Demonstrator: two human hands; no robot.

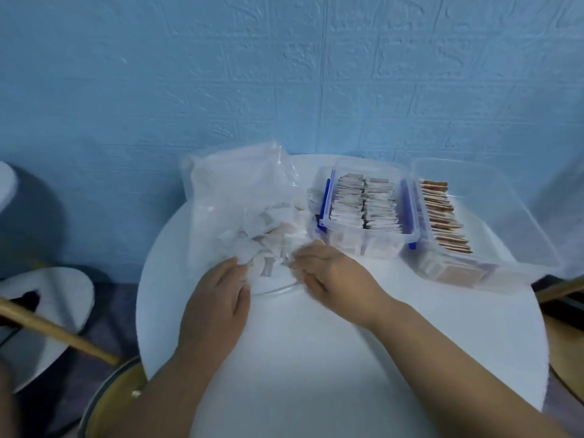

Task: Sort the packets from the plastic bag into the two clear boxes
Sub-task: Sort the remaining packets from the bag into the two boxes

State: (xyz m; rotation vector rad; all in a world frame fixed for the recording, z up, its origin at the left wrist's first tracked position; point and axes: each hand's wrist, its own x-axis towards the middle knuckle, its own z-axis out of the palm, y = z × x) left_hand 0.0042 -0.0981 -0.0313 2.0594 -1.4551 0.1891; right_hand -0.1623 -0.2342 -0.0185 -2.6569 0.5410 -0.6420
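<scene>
Plastic bag is slumped at eleven o'clock on the white table, with its packets spilled from the mouth toward the centre.
The left hand is laid almost flat, fingers nearly straight on the pile, nothing gripped. The right hand is curled, fingertips pinched on packets. One clear box is set at one o'clock, the other clear box at two, both part-filled in rows. The packets are judged light, thin, pliable and slippery; each is best pinched singly by an edge.
</scene>
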